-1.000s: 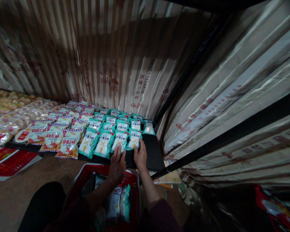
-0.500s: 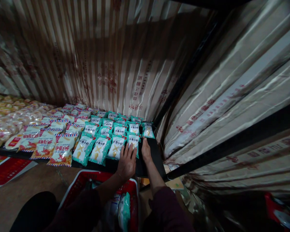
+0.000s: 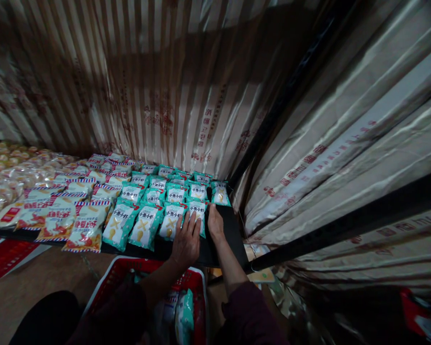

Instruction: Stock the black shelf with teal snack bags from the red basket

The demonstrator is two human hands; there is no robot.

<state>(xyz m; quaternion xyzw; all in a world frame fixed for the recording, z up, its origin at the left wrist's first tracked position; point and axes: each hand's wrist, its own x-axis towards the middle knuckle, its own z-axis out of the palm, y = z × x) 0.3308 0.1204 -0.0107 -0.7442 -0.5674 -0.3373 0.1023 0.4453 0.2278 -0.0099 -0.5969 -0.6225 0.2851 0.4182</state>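
Note:
Several teal-and-white snack packets (image 3: 145,223) lie in rows on a black shelf (image 3: 233,232). My left hand (image 3: 187,242) rests with its fingers apart on the lower part of the front-row packet (image 3: 197,209) nearest the shelf's right end. Just right of that packet is my right hand (image 3: 216,223), its fingers extended and its palm turned towards the packet, with nothing seen in it. One more teal packet (image 3: 221,193) lies beyond my right fingertips, at the back right corner of the rows.
Red-and-white striped packets (image 3: 88,224) and round clear-wrapped items (image 3: 7,184) fill the shelf's left part. Below the front edge stands a red basket (image 3: 109,282) with packets inside. Pleated curtains (image 3: 158,96) hang behind and at right; a dark bar (image 3: 309,238) slants at right.
My right hand has turned slightly and sits a little further left. My left hand stays on the same packet. The camera view has shifted slightly.

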